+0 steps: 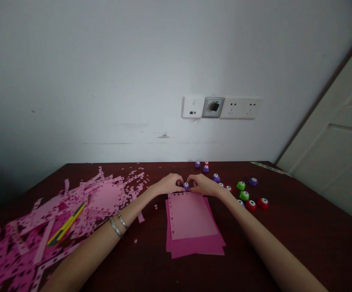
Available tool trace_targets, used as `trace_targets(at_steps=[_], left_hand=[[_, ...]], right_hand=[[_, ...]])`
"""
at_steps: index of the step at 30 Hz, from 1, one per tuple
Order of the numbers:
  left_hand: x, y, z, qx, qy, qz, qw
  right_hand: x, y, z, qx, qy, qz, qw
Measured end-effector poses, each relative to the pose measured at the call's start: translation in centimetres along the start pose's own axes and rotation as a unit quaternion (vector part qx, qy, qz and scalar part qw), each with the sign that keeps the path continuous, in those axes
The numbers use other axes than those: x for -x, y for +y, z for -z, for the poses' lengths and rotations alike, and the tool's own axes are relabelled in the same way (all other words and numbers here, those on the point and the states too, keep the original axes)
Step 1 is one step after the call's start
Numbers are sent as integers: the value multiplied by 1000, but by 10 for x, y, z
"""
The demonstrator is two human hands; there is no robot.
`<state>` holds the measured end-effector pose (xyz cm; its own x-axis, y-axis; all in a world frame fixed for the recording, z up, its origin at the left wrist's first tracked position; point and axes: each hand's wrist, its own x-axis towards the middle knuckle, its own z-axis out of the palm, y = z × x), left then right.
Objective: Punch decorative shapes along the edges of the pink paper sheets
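Pinches purple punch (186, 187) between fingers of left hand (170, 184) and right hand (204, 185) at top edge of pink sheet (192, 219); seemingly punches along it (holed down one side); next needs firm pressing.

Just bare forearms (257, 233) on me, plus two silvery bracelets (115, 227) on my left, the elbow-side one chunkier.

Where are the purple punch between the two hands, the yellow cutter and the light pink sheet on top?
Purple punch (186, 187), head view: on its body.
Yellow cutter (67, 224), head view: middle of its handle.
Light pink sheet (193, 215), head view: its middle.
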<state>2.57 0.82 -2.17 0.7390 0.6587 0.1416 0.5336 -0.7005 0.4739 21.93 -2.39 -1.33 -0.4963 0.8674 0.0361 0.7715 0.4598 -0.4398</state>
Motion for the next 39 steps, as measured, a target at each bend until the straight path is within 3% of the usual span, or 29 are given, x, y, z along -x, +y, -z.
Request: trace_targets(at_steps=[7, 12, 19, 33, 39], left_hand=[[0, 6, 6, -18, -14, -14, 1000], [5, 4, 21, -4, -27, 45, 999], [18, 6, 37, -42, -188, 105, 976], [18, 15, 37, -62, -224, 109, 966], [17, 6, 39, -20, -221, 109, 969]], right_hand=[[1, 0, 3, -22, -25, -9, 999], [6, 1, 16, -43, -31, -43, 998], [7, 15, 16, -22, -70, -52, 996], [7, 16, 11, -24, -94, -61, 993], [7, 18, 11, -41, -86, -46, 994]])
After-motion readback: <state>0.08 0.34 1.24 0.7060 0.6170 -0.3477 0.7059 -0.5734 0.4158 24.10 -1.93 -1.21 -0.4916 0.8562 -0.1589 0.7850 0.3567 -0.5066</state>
